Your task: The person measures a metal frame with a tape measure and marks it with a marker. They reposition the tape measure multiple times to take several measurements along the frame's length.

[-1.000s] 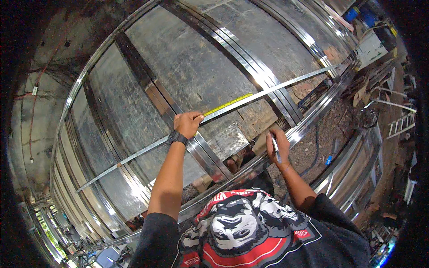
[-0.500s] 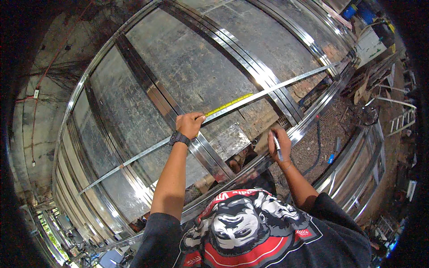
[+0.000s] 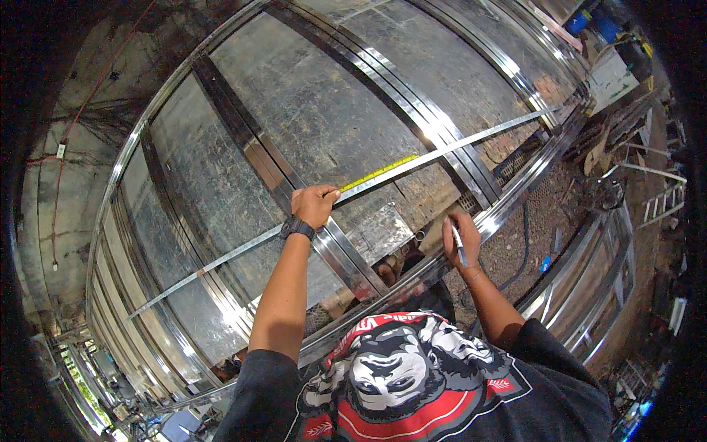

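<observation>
My left hand (image 3: 313, 205), with a black watch (image 3: 297, 227) on its wrist, is closed on the end of a yellow measuring tape (image 3: 379, 174) and presses it against an upright metal stud (image 3: 346, 254). The tape runs to the right along a thin silver strip (image 3: 501, 130) that crosses the frame. My right hand (image 3: 458, 234) grips a pen (image 3: 459, 247) and rests on the frame's shiny metal edge track (image 3: 508, 208), to the right of the left hand.
A large metal stud frame (image 3: 243, 147) with grey board panels (image 3: 324, 110) behind fills the view. Rubble-strewn ground (image 3: 560, 214) lies to the right, with a white ladder (image 3: 659, 206) and blue containers (image 3: 600, 18). A red cable (image 3: 55, 158) hangs on the left wall.
Both hands stay where they were, the left on the tape and the right with the pen at the track. Only the view has shifted slightly.
</observation>
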### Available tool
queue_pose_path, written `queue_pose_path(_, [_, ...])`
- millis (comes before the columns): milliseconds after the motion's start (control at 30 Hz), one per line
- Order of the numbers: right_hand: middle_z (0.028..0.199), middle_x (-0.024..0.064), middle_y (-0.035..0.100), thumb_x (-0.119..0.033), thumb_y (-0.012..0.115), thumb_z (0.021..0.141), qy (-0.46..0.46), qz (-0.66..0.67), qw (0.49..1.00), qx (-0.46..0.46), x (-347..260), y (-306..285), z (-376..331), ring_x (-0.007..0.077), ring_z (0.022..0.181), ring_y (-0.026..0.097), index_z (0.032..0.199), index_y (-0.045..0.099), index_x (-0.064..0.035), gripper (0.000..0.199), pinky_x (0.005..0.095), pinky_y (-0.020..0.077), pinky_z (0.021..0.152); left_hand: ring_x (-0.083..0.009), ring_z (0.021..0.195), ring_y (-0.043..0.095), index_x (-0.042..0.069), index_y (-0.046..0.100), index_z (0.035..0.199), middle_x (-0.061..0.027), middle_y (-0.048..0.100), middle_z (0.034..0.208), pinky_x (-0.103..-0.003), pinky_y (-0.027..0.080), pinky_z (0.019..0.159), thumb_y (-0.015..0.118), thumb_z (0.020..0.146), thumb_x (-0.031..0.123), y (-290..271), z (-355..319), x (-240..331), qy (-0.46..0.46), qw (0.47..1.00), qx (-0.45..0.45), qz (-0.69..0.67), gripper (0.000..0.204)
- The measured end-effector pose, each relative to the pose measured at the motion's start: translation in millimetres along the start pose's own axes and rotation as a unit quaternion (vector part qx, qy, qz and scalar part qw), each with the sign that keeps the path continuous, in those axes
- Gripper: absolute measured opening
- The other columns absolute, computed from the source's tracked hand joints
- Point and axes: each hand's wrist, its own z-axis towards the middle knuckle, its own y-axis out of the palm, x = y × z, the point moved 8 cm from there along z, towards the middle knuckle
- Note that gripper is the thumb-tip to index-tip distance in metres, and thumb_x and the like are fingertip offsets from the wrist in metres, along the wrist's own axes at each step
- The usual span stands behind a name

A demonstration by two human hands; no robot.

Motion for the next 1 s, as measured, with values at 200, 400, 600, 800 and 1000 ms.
queue_pose_path(200, [0.093,0.0193,0.068,-0.013,0.068,0.098,-0.005,0.013,1.0,0.006,-1.1,0.7,-0.2,0.0347,0.081,0.069,0.109,0.067,0.0,0.017,0.039,0.0549,0.074,-0.0304,0.09,0.075,0.02,0.084,0.107,-0.0106,0.08,0.097,-0.041,0.052,0.093,0.072,0.093,0.042,0.7,1.0,-1.5,0.046,0.999,0.023,-0.006,0.029])
queue_pose_path(400, [0.096,0.0196,0.07,-0.014,0.069,0.095,0.027,0.038,0.999,-0.008,-0.8,1.3,2.2,0.0377,0.086,0.07,0.11,0.069,-0.0006,0.02,0.0414,0.0556,0.079,-0.0295,0.09,0.075,0.019,0.084,0.104,-0.0092,0.08,0.094,-0.04,0.053,0.093,0.072,0.093,0.041,-2.8,-0.4,4.6,0.033,0.999,0.021,-0.01,0.028])
queue_pose_path(600, [0.094,0.0197,0.07,-0.015,0.068,0.096,0.027,0.063,0.998,-0.013,-5.4,4.7,6.2,0.0379,0.086,0.07,0.108,0.069,-0.0002,0.02,0.0426,0.0554,0.079,-0.0297,0.088,0.076,0.018,0.084,0.104,-0.0107,0.079,0.093,-0.04,0.055,0.085,0.073,0.092,0.04,-0.9,0.7,0.5,0.053,0.998,0.032,-0.012,0.028])
queue_pose_path(800, [0.094,0.0204,0.071,-0.017,0.068,0.097,0.031,0.055,0.998,-0.019,-6.0,4.5,7.4,0.0385,0.088,0.071,0.11,0.069,0.0005,0.022,0.043,0.0554,0.08,-0.0302,0.084,0.076,0.017,0.084,0.103,-0.0117,0.079,0.092,-0.039,0.057,0.083,0.073,0.092,0.04,-0.8,-0.3,3.3,0.067,0.997,0.038,0.0,0.028])
queue_pose_path(1000, [0.096,0.0214,0.071,-0.019,0.067,0.098,0.049,0.045,0.997,-0.022,2.3,4.2,4.0,0.0391,0.09,0.071,0.111,0.068,0.0009,0.024,0.0432,0.0556,0.08,-0.0273,0.093,0.073,0.021,0.084,0.107,-0.0073,0.08,0.099,-0.04,0.046,0.096,0.07,0.095,0.041,4.0,0.3,-0.2,0.045,0.999,0.009,0.001,0.027])
